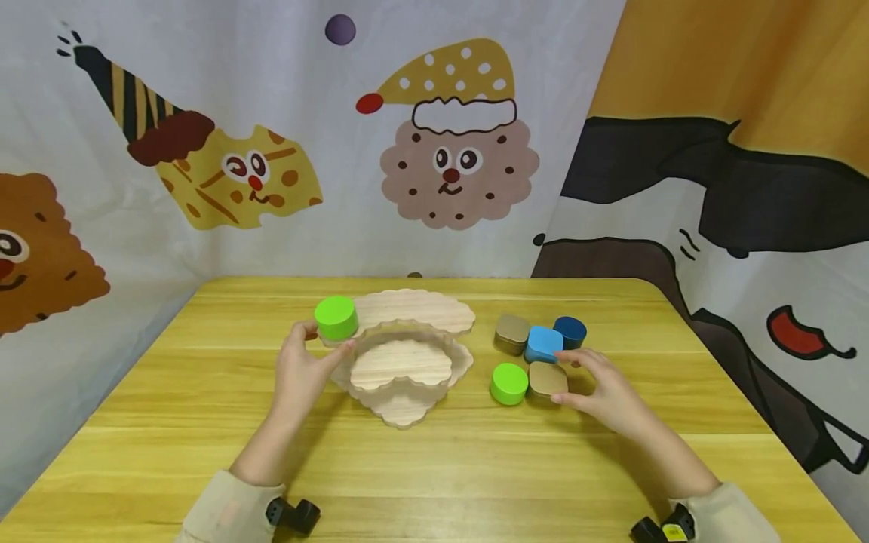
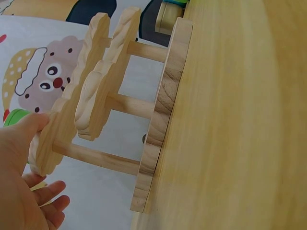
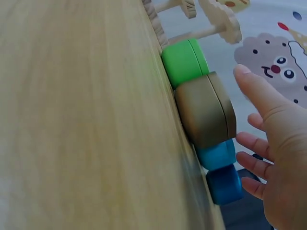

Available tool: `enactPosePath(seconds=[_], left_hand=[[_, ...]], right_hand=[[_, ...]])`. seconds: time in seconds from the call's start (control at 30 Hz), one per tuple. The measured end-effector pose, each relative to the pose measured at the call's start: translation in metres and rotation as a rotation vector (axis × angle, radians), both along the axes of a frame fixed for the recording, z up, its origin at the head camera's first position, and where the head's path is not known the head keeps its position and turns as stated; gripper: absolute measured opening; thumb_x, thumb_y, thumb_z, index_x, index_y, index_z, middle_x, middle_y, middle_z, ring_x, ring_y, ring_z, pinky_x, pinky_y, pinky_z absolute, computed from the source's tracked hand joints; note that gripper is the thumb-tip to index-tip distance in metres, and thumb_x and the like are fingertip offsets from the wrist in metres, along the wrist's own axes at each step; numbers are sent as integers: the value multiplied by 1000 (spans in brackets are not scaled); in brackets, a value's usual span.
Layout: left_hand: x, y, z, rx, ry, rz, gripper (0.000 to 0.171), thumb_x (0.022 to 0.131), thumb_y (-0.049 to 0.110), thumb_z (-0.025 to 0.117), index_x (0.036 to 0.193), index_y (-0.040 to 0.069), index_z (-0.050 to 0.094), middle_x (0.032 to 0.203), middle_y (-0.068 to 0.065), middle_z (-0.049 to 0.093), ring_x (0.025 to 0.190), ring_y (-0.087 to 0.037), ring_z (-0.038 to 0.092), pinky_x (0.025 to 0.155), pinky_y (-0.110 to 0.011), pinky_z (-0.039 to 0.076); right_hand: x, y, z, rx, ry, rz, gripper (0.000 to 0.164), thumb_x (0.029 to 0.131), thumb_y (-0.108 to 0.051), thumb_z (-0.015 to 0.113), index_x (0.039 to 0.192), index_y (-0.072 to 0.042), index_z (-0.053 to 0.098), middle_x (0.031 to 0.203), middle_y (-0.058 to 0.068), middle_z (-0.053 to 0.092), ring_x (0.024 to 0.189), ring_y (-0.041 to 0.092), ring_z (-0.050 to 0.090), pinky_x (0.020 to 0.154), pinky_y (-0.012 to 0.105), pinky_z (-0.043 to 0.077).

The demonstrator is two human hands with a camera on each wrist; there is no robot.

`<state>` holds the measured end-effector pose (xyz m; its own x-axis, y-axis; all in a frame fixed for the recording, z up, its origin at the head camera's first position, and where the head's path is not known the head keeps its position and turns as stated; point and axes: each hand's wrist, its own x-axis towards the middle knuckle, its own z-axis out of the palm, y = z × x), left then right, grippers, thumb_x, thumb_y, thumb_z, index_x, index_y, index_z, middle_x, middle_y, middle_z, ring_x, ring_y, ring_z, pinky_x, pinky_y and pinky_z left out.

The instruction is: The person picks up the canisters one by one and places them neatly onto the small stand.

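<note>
My left hand holds a round green tin between thumb and fingers, at the left end of the stand's top tier. In the left wrist view the thumb lies by the top shelf, and most of the green tin is hidden behind it. The wooden tiered stand has scalloped shelves joined by pegs. Beside a brown square tin, my right hand has its thumb and fingers spread, holding nothing. A light blue tin is near its fingertips.
Another green tin stands left of the brown one. Behind are a second brown tin and a dark blue tin, grouped closely. A printed curtain hangs beyond the wooden table.
</note>
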<state>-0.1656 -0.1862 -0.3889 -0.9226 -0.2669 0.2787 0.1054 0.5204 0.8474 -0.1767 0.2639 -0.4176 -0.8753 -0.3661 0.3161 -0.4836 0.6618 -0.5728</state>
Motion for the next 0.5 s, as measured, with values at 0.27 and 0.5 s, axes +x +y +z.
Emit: enactPosePath(seconds=[0.27, 0.5], left_hand=[[0, 1, 0, -5, 3, 8, 63, 77, 28, 82, 119, -7, 51, 117, -22, 54, 112, -38, 48, 93, -49, 38], [-1, 0, 0, -1, -6, -2, 66, 78, 32, 81, 121, -7, 49, 118, -22, 54, 113, -39, 48, 93, -50, 38]], right_hand=[[-4, 5, -11, -4, -5, 17, 64, 75, -29, 83, 128, -4, 56, 120, 9, 58, 105, 28, 55, 87, 52, 44], [-5, 5, -18, -6, -23, 8, 64, 76, -28, 83, 129, -5, 55, 122, 7, 58, 104, 25, 55, 87, 48, 45]])
